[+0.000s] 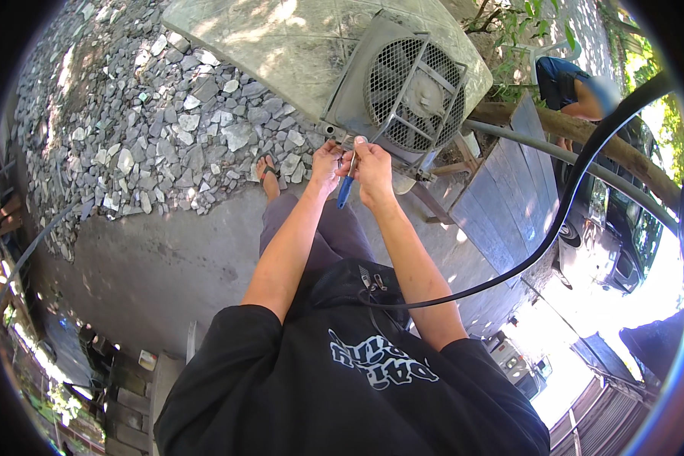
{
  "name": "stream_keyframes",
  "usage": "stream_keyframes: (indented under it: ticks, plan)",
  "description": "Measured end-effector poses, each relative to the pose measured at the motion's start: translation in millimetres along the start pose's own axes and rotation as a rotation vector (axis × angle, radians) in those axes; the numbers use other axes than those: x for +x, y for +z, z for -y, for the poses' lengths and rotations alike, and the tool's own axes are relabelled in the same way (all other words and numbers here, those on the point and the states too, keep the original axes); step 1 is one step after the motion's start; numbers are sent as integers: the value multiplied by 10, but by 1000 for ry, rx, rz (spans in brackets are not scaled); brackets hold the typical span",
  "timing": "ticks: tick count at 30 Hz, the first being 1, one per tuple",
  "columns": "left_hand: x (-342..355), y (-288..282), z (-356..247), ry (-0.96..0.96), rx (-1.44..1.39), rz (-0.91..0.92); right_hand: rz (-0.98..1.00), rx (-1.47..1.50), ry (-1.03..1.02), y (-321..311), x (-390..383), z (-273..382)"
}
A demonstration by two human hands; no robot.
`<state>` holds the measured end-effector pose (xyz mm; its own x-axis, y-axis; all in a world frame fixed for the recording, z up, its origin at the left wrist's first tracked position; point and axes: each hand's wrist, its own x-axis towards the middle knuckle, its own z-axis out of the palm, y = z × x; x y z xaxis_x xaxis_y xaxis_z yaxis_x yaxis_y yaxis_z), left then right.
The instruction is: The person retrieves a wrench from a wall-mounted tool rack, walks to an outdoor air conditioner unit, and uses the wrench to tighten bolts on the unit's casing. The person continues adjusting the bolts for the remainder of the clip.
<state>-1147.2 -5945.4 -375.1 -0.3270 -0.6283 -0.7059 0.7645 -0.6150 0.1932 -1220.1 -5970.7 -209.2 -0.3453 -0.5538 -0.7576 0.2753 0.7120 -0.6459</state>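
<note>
Your left hand [326, 163] curls by the fan [422, 95], its grip too hidden to tell, while your right hand [372, 169] pinches a blue-handled tool [345, 191] beside the edge of the table [296, 49], likely light and stiff, best held around its handle [343, 199].

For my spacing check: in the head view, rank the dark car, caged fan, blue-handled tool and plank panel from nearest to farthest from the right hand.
1. Blue-handled tool: at the right hand.
2. Caged fan: just ahead.
3. Plank panel: off to the right.
4. Dark car: far right, beyond the panel.
</note>
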Motion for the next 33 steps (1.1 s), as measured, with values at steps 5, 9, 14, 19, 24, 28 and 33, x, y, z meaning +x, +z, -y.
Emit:
stream_keyframes:
  ticks: [5,9,14,19,24,28,33]
  plan:
    - [-123,170,-9,-36,-75,-83,24,-14,-6,-28,-28,18]
    - [-194,281,-61,1,-15,-74,40,-42,-11,-65,-31,22]
    - [-194,318,-50,13,3,-155,33,-52,-12,-48,-32,28]
    - [-57,150,5,74,108,-138,24,-51,-1,-37,-51,50]
    - [95,-87,-83,106,314,-59,-9,-75,-26,-24,-66,48]
    - [102,-157,-162,65,394,2,-11,-119,-66,8,-107,56]
    - [-12,-173,-151,68,395,44,-35,-160,-59,12,-232,72]
